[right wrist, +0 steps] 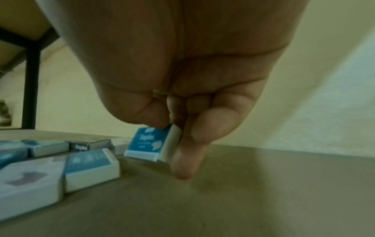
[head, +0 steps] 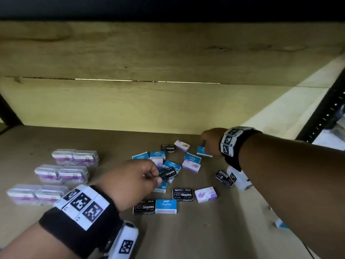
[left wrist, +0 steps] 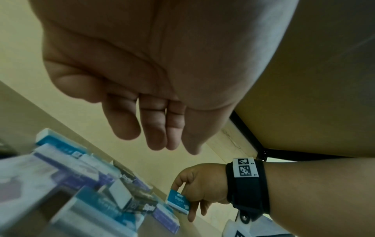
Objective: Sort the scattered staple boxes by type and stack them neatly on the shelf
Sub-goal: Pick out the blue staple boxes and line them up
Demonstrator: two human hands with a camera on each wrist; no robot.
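a person's right hand [head: 210,142] pinches a blue staple box [right wrist: 154,144] between thumb and fingers near the back edge of the wooden shelf [head: 186,236], one side tipped up off the board and bare shelf open to its right. the left hand [head: 130,179] hovers over the middle of the scattered staple boxes [head: 183,194]; in the head view its curled fingertips meet a black staple box [head: 169,173] lying atop the pile, while the left wrist view shows loosely bent fingers [left wrist: 154,126] with nothing inside them, so whether it grips the box cannot be told. blue, black and white-and-purple boxes lie loose at mid-shelf, several overlapping. toward the left edge, six clear plastic cases [head: 61,173] with purple-and-white contents sit in three pairs. open board runs along the front edge and behind the pile to the back panel [head: 149,101].
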